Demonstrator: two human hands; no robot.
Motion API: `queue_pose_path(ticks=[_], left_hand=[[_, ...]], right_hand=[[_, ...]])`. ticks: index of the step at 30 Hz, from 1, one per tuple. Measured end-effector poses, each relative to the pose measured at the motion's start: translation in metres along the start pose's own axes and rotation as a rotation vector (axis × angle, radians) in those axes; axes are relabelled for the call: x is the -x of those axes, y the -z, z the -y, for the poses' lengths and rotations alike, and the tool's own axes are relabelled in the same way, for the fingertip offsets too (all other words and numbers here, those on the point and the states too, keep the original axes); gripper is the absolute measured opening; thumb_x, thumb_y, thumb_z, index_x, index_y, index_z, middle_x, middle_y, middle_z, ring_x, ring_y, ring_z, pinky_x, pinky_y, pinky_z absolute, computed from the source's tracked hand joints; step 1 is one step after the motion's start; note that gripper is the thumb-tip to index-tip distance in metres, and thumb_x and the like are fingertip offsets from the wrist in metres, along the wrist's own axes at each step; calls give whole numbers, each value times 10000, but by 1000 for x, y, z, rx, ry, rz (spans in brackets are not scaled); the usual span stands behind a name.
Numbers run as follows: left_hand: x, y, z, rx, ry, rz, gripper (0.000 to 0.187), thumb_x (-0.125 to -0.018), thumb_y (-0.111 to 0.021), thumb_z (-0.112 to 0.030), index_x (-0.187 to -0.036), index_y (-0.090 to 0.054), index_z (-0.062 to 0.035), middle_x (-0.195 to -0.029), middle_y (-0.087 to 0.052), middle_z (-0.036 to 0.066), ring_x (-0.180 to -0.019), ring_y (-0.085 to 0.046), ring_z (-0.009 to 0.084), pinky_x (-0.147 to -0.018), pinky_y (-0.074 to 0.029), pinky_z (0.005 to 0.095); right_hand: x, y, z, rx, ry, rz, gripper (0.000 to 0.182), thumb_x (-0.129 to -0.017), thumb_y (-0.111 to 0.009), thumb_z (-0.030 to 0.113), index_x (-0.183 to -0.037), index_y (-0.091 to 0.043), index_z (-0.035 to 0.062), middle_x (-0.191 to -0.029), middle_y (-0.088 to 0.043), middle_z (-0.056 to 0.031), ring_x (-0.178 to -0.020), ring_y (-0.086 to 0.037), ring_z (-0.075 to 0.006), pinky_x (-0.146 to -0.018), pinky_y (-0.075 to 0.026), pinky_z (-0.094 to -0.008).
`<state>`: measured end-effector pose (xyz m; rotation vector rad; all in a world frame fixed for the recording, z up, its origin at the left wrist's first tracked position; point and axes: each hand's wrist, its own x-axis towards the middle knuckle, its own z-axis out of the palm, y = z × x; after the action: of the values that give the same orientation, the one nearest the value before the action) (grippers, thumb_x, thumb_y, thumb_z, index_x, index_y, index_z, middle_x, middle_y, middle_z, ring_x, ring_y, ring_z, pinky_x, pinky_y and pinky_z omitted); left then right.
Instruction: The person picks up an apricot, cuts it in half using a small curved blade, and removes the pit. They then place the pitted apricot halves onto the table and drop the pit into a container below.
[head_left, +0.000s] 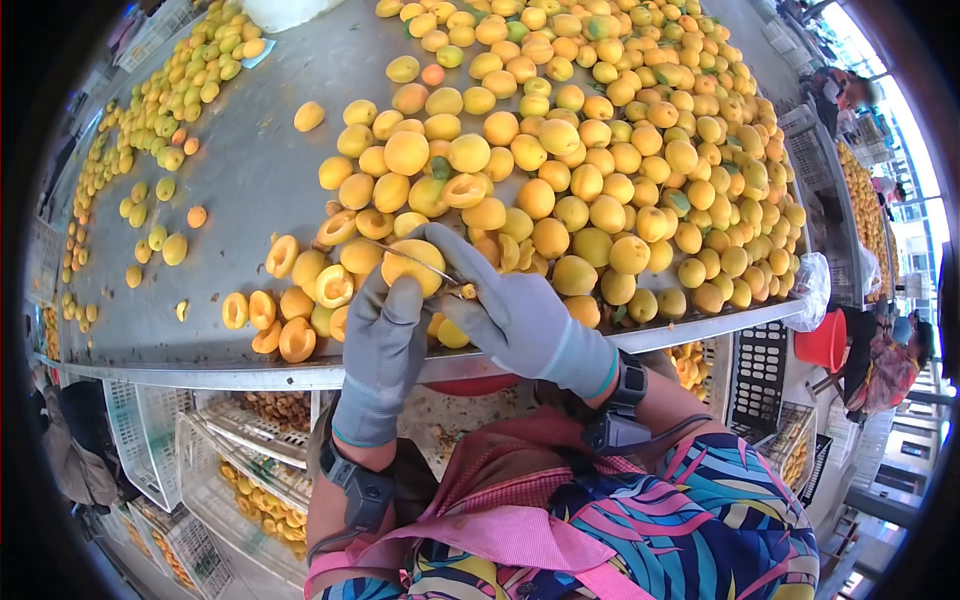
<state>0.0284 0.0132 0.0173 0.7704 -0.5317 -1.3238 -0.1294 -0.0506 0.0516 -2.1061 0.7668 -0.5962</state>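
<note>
Grey gloves cover both of my hands near the front edge of the metal table [250,374]. My left hand [383,345] is closed around a yellow-orange apricot [412,266]. In my right hand [515,315] is a small knife [462,291], its thin blade lying across the fruit. The right fingers also reach over the apricot's far side. Halved apricots [297,340] with hollow centers lie to the left of my hands, several with the cut face up. A large heap of whole apricots [640,190] spreads behind and to the right.
A smaller heap of apricots [185,80] lies at the far left. Below the table stand crates, including a white crate [215,490] with apricot pieces and a black crate [757,380]. A red bucket [822,340] stands at right. Other people are at the edges.
</note>
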Motion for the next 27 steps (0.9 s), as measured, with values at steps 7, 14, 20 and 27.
queue_pose_path(ticks=[7,14,20,27], left_hand=[[-2,-5,-13,-444,-85,37,504,-883,-667,-189,-1296,-477,29,-1149,-596,52,-1037,-569,140,-905,-474,279],[0,-6,2,84,95,-70,526,-870,-677,-162,-1310,-469,37,-1135,-601,66,-1026,-551,109,-909,-448,251],[-3,-8,-17,-705,-171,23,520,-877,-664,-144,-1322,-459,31,-1166,-590,78,-1029,-556,122,-900,-458,264],[-3,-8,6,118,78,-103,402,-957,-550,-297,-1217,-521,7,-1080,-587,37,-912,-556,126,-879,-437,257]], right_hand=[[-2,9,0,118,-65,166,647,-919,-535,284,-1450,-247,53,-613,-577,-118,-520,-578,-315,-471,-426,-412],[0,5,-5,43,-49,78,652,-922,-526,300,-1454,-234,59,-618,-585,-122,-526,-587,-318,-458,-426,-419],[-3,6,-2,159,-82,161,688,-917,-532,329,-1461,-210,58,-628,-595,-124,-510,-584,-311,-448,-431,-413],[0,-7,-5,157,-91,58,704,-909,-531,303,-1467,-183,51,-608,-588,-117,-499,-583,-298,-452,-444,-397]])
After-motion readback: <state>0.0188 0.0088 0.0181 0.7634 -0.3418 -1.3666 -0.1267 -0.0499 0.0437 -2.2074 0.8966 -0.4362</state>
